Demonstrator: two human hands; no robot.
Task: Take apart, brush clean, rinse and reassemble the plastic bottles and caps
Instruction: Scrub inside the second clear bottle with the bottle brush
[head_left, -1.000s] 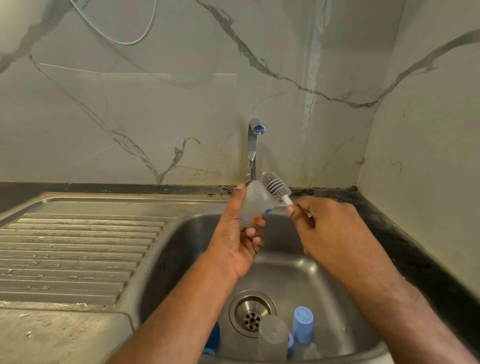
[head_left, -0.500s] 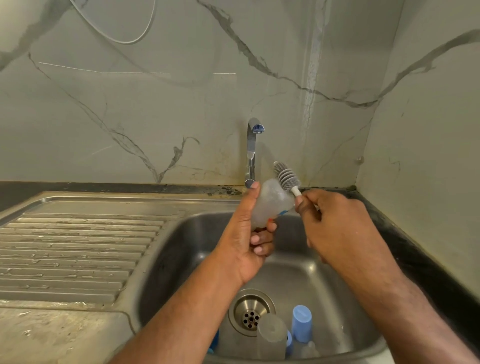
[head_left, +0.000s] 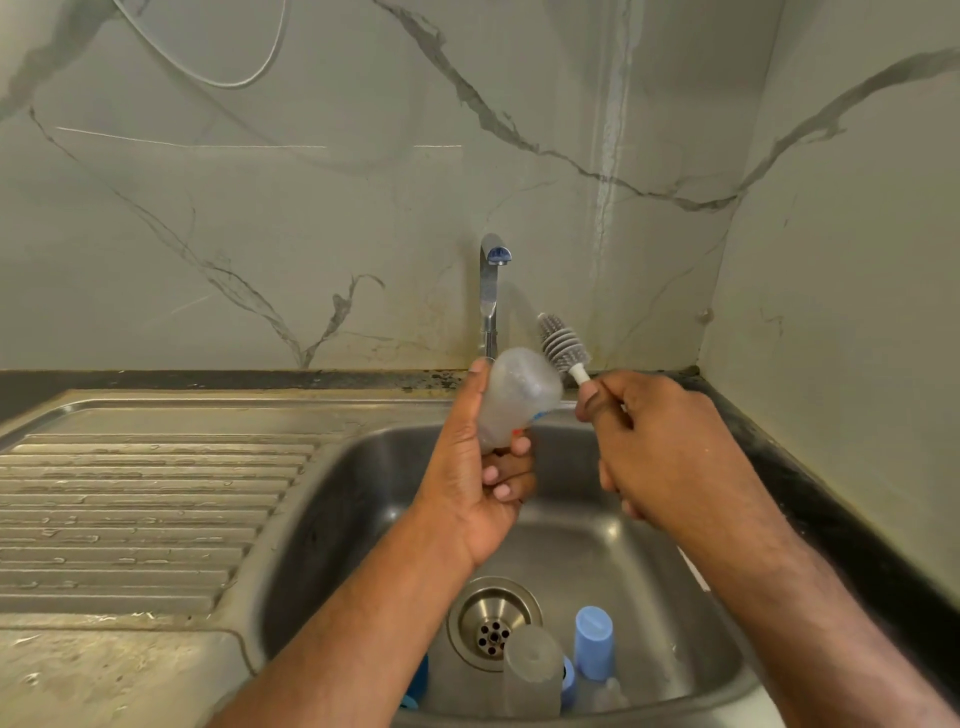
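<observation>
My left hand (head_left: 478, 483) grips a clear plastic bottle (head_left: 517, 395) above the sink, its rounded base pointing up and away from me. My right hand (head_left: 660, 447) holds the white handle of a grey bottle brush (head_left: 562, 347). The bristle head sticks up just right of the bottle's base, beside it, outside the bottle. In the sink bowl near the front lie a blue cap (head_left: 594, 642), a frosted clear bottle (head_left: 532, 670) and another blue piece (head_left: 418, 675) partly hidden by my left forearm.
The steel sink (head_left: 363, 493) has a drain (head_left: 493, 621) at its middle and a ribbed draining board (head_left: 135, 519) to the left. A chrome tap (head_left: 491, 291) stands behind the bottle, no water running. Marble walls close the back and right; a dark counter edge (head_left: 831, 519) runs along the right.
Both hands have risen and moved slightly right. The brush head has slid up from the bottle's base to stand higher beside it.
</observation>
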